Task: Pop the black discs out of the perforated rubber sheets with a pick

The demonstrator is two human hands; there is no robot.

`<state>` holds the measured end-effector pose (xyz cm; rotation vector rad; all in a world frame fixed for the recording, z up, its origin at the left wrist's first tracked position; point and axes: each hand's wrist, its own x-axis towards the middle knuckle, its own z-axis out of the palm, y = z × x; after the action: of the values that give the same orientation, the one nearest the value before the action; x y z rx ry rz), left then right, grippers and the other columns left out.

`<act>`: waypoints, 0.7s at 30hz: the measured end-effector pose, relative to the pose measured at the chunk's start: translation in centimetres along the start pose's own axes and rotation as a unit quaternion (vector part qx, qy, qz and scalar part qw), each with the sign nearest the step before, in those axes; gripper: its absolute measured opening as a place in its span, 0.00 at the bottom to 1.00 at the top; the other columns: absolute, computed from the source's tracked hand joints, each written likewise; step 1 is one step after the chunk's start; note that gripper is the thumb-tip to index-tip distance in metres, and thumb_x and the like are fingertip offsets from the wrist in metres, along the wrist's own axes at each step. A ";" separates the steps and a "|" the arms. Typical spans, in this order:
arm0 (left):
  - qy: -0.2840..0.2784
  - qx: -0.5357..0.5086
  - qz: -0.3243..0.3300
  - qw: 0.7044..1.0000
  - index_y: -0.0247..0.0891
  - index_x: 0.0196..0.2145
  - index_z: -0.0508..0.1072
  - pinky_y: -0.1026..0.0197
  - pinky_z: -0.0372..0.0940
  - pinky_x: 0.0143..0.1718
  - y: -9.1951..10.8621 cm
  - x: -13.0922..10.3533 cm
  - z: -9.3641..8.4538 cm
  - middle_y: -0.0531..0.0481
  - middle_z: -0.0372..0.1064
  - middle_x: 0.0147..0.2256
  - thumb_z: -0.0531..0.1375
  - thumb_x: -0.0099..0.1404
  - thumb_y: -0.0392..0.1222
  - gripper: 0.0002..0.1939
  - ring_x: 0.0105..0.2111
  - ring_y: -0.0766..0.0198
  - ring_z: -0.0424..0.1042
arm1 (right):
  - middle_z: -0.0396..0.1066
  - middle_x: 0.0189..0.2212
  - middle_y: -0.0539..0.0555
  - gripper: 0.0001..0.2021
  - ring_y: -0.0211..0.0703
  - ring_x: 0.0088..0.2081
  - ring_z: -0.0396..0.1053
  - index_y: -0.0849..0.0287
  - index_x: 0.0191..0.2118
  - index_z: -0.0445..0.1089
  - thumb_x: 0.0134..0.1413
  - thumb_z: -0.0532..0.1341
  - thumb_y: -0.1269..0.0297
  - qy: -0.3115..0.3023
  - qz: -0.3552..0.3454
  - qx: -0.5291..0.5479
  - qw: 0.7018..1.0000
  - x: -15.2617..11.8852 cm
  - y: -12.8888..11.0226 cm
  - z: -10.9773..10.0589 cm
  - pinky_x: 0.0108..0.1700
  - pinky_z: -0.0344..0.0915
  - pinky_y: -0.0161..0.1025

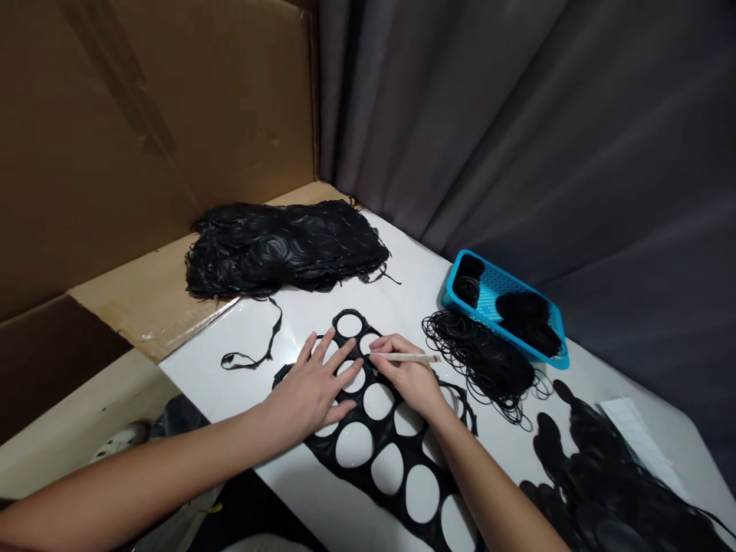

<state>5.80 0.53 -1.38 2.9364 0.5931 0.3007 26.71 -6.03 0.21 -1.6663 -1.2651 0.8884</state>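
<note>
By near edge of wht surface (pixel 201 364): perforated blk sheet (pixel 412 452), flat. L hand (pixel 313 385) on it, fingers spread; R hand (pixel 409 381) pinching slim wht tool (pixel 408 357) over sheet. Blk stack (pixel 281 249) nr far corner; blue basket (pixel 488 287) at far edge, loose blk rings (pixel 488 360) beside it.

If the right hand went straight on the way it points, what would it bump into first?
Probably the left hand, whose spread fingers lie just ahead on the black holed sheet; depth is unclear, so the right hand might pass above.
</note>
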 end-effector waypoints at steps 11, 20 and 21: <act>-0.009 0.000 -0.003 1.000 0.42 0.63 0.65 0.34 0.46 0.64 0.0 -0.1 -0.2 0.42 0.55 0.67 0.61 0.68 0.59 0.31 0.67 0.34 0.49 | 0.74 0.40 0.53 0.08 0.46 0.42 0.72 0.55 0.28 0.66 0.57 0.61 0.62 -0.012 -0.023 -0.028 0.999 -0.2 -0.2 0.2 0.45 0.65 0.41; -0.007 0.002 -0.001 1.000 0.41 0.64 0.63 0.33 0.45 0.65 0.0 -0.2 0.2 0.40 0.54 0.67 0.63 0.66 0.54 0.33 0.68 0.33 0.46 | 0.76 0.41 0.53 0.09 0.45 0.41 0.72 0.55 0.27 0.67 0.57 0.61 0.60 -0.011 0.027 -0.010 1.000 0.0 -0.1 -0.2 0.45 0.65 0.41; -0.009 -0.001 -0.001 1.000 0.41 0.64 0.63 0.32 0.45 0.65 0.1 -0.2 0.1 0.39 0.54 0.67 0.64 0.65 0.54 0.34 0.68 0.33 0.46 | 0.75 0.41 0.53 0.09 0.45 0.41 0.72 0.55 0.27 0.67 0.57 0.61 0.60 -0.013 0.024 -0.013 1.000 0.0 -0.2 -0.2 0.45 0.65 0.41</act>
<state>5.63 0.37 -1.55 2.9336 0.5947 0.2753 26.86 -6.03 0.46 -1.7159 -1.2632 0.9283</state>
